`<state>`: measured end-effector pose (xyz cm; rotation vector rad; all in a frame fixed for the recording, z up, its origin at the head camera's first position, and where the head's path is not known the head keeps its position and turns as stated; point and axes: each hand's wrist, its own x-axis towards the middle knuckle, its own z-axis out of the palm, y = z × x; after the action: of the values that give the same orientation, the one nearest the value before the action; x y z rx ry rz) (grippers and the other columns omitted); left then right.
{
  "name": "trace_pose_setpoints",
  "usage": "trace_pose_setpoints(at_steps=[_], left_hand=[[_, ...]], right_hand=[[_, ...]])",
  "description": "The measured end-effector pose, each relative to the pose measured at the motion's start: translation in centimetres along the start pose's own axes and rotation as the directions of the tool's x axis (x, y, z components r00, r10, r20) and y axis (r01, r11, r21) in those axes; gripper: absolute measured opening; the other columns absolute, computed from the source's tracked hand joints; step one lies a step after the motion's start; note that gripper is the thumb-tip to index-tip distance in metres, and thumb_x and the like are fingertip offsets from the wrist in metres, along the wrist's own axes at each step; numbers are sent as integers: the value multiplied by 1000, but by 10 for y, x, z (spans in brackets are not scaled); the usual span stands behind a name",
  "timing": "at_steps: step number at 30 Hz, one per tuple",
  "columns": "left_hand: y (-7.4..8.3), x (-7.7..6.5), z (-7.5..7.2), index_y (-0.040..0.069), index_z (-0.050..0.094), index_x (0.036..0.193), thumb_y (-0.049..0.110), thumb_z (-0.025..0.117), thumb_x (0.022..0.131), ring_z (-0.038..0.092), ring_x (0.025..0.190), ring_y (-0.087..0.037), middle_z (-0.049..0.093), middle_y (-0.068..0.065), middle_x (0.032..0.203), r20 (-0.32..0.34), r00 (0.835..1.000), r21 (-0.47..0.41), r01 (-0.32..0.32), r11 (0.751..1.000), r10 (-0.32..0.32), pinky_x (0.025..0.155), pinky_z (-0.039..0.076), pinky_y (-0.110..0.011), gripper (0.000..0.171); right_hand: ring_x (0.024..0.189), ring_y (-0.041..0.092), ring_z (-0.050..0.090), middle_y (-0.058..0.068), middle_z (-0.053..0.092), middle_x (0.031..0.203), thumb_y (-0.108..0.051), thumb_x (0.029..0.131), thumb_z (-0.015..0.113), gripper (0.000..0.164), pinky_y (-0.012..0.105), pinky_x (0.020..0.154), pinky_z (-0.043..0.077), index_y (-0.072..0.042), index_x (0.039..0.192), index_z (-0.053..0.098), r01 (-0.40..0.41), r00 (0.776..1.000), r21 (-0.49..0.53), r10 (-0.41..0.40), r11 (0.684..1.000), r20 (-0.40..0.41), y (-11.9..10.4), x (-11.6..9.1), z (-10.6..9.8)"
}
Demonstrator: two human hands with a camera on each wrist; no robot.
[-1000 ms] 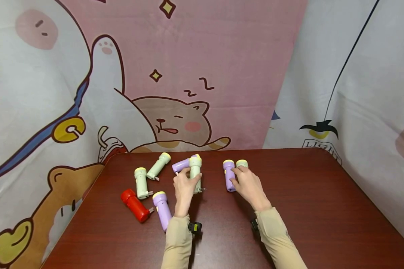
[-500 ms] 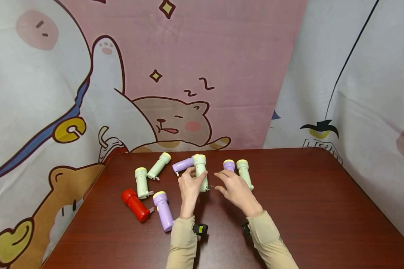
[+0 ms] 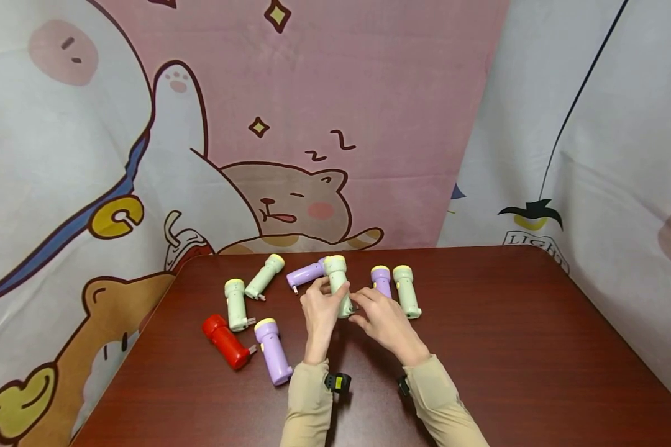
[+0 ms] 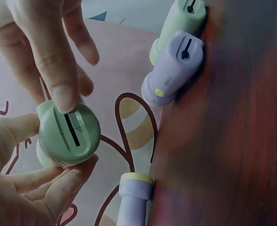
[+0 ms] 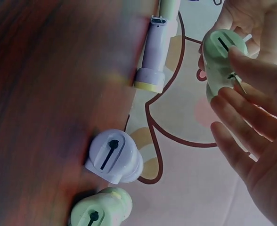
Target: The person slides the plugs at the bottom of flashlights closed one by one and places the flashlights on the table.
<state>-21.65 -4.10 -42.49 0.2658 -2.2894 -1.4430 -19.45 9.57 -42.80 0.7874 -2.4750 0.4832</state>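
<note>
My left hand (image 3: 320,310) grips a pale green flashlight (image 3: 335,273) with a yellow rim, held with its lens end away from me. Its slotted base (image 4: 75,134) faces the left wrist camera, and thin metal plug prongs (image 5: 240,84) stick out from its side. My right hand (image 3: 388,323) is at that base: the thumb touches the end by the slot, and the other fingers extend, spread, beside the prongs. Just beyond the right hand lies a purple flashlight (image 3: 381,276), partly hidden by it. Next to that one lies another green flashlight (image 3: 406,293), prongs folded into its base.
On the brown table (image 3: 509,360), a purple flashlight (image 3: 304,274) lies behind the left hand. Further left lie two green flashlights (image 3: 236,304), a red flashlight (image 3: 226,341) and a purple flashlight (image 3: 273,352), with prongs sticking out on several. A cartoon-printed cloth (image 3: 402,124) hangs behind.
My right hand has left the purple and green flashlights at the right and moved left to the held flashlight's base. My left hand has brought that flashlight slightly right.
</note>
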Motion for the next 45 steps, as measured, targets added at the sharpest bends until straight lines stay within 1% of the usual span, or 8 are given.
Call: trace_pose_setpoints(at_steps=[3,8,13,27,34,39,45], left_hand=[[1,0,0,3,71,102,31,80,72,71,79,-28,74,-16,83,1,1000,-3,6,1000,-6,70,54,-40,42],[1,-1,0,3,71,101,30,80,72,71,79,-28,74,-16,83,-2,1000,-9,-3,1000,3,71,54,-40,41],[3,-2,-1,2,70,102,30,80,72,71,80,-29,74,-16,83,-2,1000,1,-18,1000,18,72,54,-42,41],[7,-1,-3,3,70,102,31,80,73,71,76,-26,74,-14,80,23,999,30,-24,999,24,70,53,-41,42],[9,-2,-5,3,69,100,30,80,72,70,76,-25,74,-13,79,40,999,35,-15,999,13,69,52,-40,41],[9,-3,-4,3,69,100,28,81,72,71,77,-26,74,-14,79,37,999,35,-19,999,17,70,52,-40,40],[9,-5,-4,3,68,101,29,80,72,70,76,-24,74,-12,80,46,999,39,-4,999,2,68,52,-38,41]], right_hand=[[89,15,64,1,68,99,-18,73,81,36,32,72,53,-6,105,69,14,1000,-3,-14,1000,-20,0,0,1],[88,15,64,1,68,98,-16,73,81,35,31,72,53,-6,104,69,31,999,-6,-32,999,-43,1,0,2],[87,14,64,1,68,96,-15,72,82,35,31,71,53,-6,103,70,49,997,-9,-50,999,-55,1,0,2],[84,14,64,0,69,93,-14,71,82,33,29,71,53,-5,100,72,105,989,-1,-105,994,-101,4,1,0],[85,15,65,1,70,92,-15,70,83,31,30,73,53,-5,98,72,112,988,12,-110,994,-107,4,1,-1],[84,14,65,0,70,91,-15,70,83,31,29,72,53,-5,97,73,108,988,15,-106,994,-112,4,0,-1],[83,14,65,0,70,90,-15,68,84,30,29,71,53,-6,95,73,102,988,17,-99,995,-115,4,-1,0]])
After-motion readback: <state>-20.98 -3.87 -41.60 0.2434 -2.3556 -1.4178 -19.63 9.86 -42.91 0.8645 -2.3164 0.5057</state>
